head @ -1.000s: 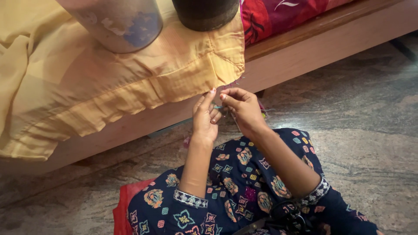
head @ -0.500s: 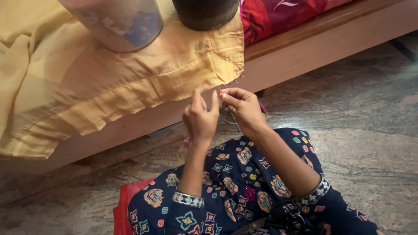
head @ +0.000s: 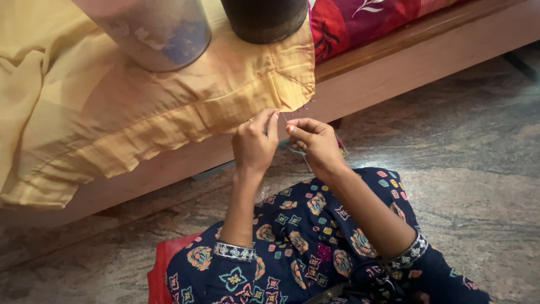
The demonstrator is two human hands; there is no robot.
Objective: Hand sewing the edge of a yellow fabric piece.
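Observation:
A yellow cloth (head: 140, 112) hangs over the edge of a wooden bed frame (head: 427, 45). My left hand (head: 256, 143) pinches the cloth's lower hem near its corner; a ring shows on one finger. My right hand (head: 315, 141) is just to the right, fingers closed as if on a thin needle or thread that is too fine to make out. Small stitches or beads show along the hem corner (head: 301, 107). Both forearms rise from sleeves of dark blue patterned fabric (head: 304, 236) over my lap.
A pale cylindrical container (head: 157, 31) and a dark round pot (head: 264, 19) stand on the cloth. A red patterned cushion (head: 360, 22) lies at the right on the bed. A red item (head: 163, 270) pokes out beside my knee. The floor (head: 478, 157) is mottled grey stone.
My left hand opened its fingers briefly, then pinched the hem again. My right hand stayed close by the hem corner, shifting only slightly.

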